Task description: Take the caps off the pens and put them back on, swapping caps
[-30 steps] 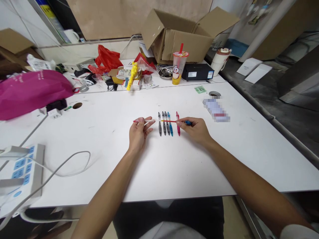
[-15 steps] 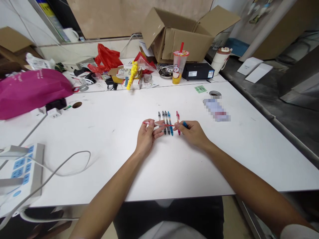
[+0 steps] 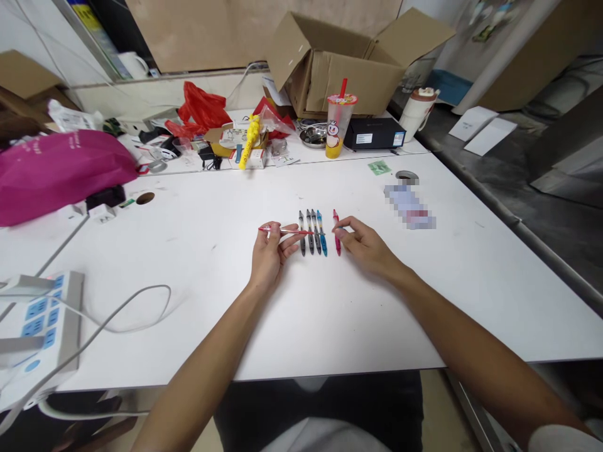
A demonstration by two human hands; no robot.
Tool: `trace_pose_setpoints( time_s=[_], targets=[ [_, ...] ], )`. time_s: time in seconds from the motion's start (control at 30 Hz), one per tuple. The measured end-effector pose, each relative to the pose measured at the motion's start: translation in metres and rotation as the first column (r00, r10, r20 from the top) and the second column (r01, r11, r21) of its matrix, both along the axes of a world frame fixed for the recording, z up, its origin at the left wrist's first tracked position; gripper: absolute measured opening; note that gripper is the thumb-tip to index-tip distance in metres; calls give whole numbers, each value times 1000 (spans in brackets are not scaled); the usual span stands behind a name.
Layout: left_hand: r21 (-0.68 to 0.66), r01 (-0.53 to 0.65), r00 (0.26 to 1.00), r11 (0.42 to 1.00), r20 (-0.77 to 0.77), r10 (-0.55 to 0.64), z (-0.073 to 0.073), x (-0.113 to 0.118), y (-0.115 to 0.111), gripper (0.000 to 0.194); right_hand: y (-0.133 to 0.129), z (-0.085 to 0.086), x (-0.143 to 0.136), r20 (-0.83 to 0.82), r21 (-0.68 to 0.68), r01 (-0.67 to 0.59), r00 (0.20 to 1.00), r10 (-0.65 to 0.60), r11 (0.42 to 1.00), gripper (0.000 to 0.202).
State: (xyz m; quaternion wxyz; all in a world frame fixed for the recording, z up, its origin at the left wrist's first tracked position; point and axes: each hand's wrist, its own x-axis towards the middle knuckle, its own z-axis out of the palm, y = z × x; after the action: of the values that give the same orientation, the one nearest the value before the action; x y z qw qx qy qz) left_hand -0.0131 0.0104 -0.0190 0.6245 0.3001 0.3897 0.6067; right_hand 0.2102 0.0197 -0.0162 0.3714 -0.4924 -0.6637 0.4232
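Observation:
My left hand (image 3: 268, 251) is closed around a slim red pen (image 3: 287, 231), which lies nearly level with its thin tip toward the right. My right hand (image 3: 360, 245) is pinched a little to the right of that tip, apart from it. A trace of something blue shows at its fingertips; most of it is hidden. Between the hands, grey-black pens (image 3: 311, 245) and a blue pen (image 3: 322, 242) lie side by side on the white table (image 3: 330, 326). A pink-red pen (image 3: 336, 216) lies beside my right fingertips, partly covered by them.
Behind the pens stand a cup with a red straw (image 3: 339, 125), a black box (image 3: 374, 134) and an open cardboard box (image 3: 348, 78). A tape roll (image 3: 407, 176) and a blurred-out item (image 3: 409, 207) lie at right. A power strip (image 3: 51, 320) with a looping cable is at left.
My left hand has moved slightly left with the red pen. My right hand has come away from the pen's tip, and the blue thing in it shows less now.

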Motion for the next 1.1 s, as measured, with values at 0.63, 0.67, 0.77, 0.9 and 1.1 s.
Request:
trace_pose_setpoints(
  time_s=[0.63, 0.67, 0.77, 0.9, 1.1],
  targets=[
    [20, 83, 996, 996, -39, -82, -13, 9, -4, 40, -6, -4, -10, 30, 109, -120, 993, 117, 987, 33],
    [18, 84, 995, 996, -52, -83, -13, 10, -4, 40, -6, -6, -11, 5, 109, -104, 995, 104, 989, 33],
    [13, 98, 991, 995, -96, -97, -14, 10, -5, 42, -7, -11, -14, -90, 35, -58, 994, 61, 998, 27],
    [-5, 131, 985, 991, -116, -131, -15, 10, -6, 43, -11, -14, -19, -46, -41, -57, 997, 55, 998, 31],
    [14, 74, 990, 997, -124, -72, -15, 10, -5, 41, -12, -15, -22, -81, 28, -57, 995, 59, 998, 26]
  ],
)
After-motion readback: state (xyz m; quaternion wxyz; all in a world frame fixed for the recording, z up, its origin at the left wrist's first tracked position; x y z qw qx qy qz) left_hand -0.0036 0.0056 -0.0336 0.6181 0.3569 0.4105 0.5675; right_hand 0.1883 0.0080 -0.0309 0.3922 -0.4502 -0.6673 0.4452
